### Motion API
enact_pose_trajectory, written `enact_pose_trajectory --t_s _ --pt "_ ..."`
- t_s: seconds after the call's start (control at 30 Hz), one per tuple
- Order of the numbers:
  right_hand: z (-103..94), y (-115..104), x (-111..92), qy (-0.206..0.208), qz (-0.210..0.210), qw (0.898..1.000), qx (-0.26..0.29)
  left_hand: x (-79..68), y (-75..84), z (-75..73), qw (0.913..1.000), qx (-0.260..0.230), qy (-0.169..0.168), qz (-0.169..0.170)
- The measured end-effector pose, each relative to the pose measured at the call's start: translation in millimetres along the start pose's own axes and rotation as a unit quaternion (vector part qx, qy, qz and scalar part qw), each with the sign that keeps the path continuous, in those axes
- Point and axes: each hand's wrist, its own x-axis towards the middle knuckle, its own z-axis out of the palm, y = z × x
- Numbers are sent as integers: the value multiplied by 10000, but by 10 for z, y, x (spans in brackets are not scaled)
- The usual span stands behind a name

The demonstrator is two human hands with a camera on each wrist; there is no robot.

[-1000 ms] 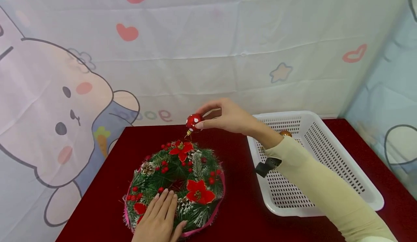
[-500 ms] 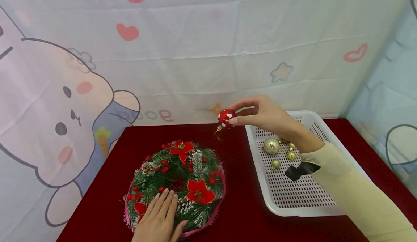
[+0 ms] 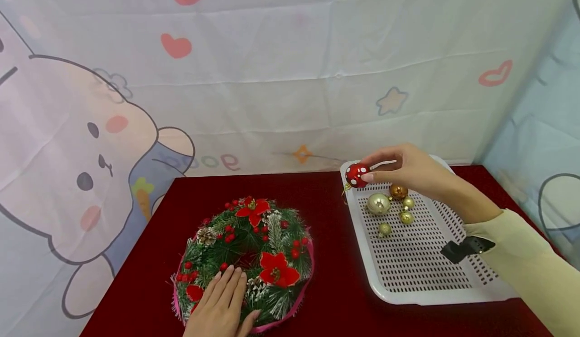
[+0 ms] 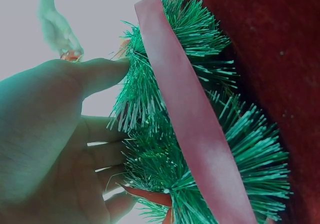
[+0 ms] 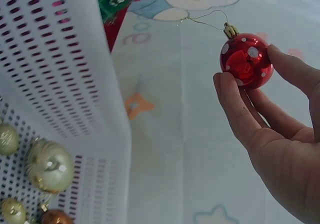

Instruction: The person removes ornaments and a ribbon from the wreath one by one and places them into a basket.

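Note:
Between the thumb and fingers of my right hand (image 3: 419,172) is a red Christmas bauble (image 3: 356,175) with white dots. Its gold cap and thin hanging loop point down and left in the head view, over the far left corner of the white basket. The right wrist view shows the bauble (image 5: 246,60) pinched by its sides. My left hand (image 3: 220,299) lies with straight fingers on the near part of a green Christmas wreath (image 3: 278,226). Red flowers, berries and pine cones decorate the wreath. A pink ribbon (image 4: 185,104) runs round its outer edge in the left wrist view.
The white perforated basket (image 3: 369,266) stands on the right of the dark red tabletop (image 3: 335,296). Inside lie a large pale gold bauble (image 3: 378,204), a copper bauble (image 3: 399,191) and several small gold ones. A printed cloth (image 3: 281,75) hangs behind.
My right hand has moved right with the red bauble, from above the wreath's far edge to the basket's far left corner. The left hand and wreath have stayed in place.

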Motion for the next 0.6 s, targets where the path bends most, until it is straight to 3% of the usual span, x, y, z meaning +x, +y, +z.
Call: enact_pose_trajectory --t_s 0.27,0.6 --pt "-192 319 -131 -89 312 9994 -103 -13 8 10 9998 -3 207 28" --pt "-349 710 -198 -334 897 9953 142 -19 11 29 9996 5 283 40"
